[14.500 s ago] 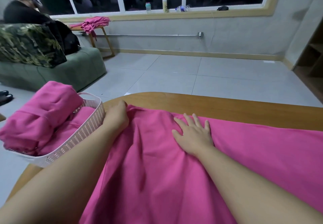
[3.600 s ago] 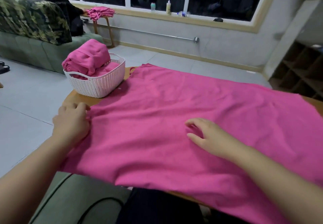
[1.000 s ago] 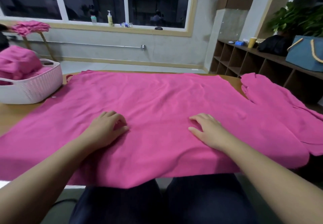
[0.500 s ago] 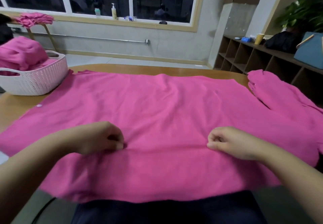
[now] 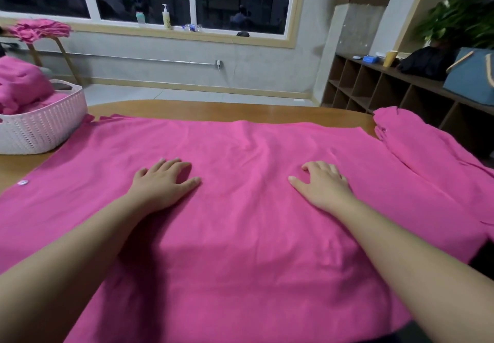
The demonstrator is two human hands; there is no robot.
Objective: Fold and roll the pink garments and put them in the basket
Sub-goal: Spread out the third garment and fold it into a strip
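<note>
The flat pink fabric garment (image 5: pixel 254 209) lies spread across the wooden worktop (image 5: pixel 227 108), long axis nine to three. Left hand (image 5: pixel 163 185) and right hand (image 5: pixel 323 186) rest released, flat on it; white woven plastic basket (image 5: pixel 45 126) at ten o'clock, nearer the left.

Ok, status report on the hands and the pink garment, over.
Left hand and right hand open, flat on the pink garment. Garment spread out, unfolded. Basket far left holds rolled garments. Nothing in the way.
</note>
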